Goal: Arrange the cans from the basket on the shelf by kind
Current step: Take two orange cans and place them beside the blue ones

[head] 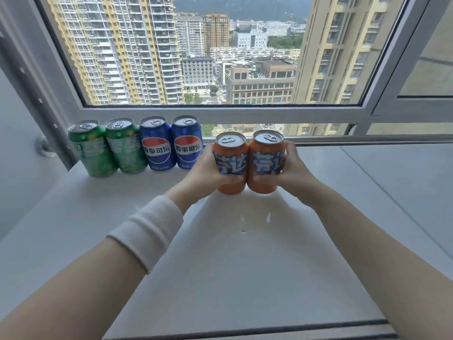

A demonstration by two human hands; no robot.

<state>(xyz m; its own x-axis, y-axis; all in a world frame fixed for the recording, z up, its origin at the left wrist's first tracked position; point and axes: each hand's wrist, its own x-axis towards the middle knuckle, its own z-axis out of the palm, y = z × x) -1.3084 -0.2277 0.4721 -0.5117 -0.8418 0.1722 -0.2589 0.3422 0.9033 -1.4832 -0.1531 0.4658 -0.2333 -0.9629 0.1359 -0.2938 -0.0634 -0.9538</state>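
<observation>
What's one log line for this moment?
left hand grips left orange can | right hand grips right orange can | green cans, blue cans lined up

6 cans [157,146] (2 per colour)

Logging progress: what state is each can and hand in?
Left Sprite can: upright, sealed.
Right Sprite can: upright, sealed.
Left Pepsi can: upright, sealed.
Right Pepsi can: upright, sealed.
Left Fanta can: upright, sealed, held.
Right Fanta can: upright, sealed, held.
Left hand: gripping left Fanta can.
Right hand: gripping right Fanta can.
</observation>
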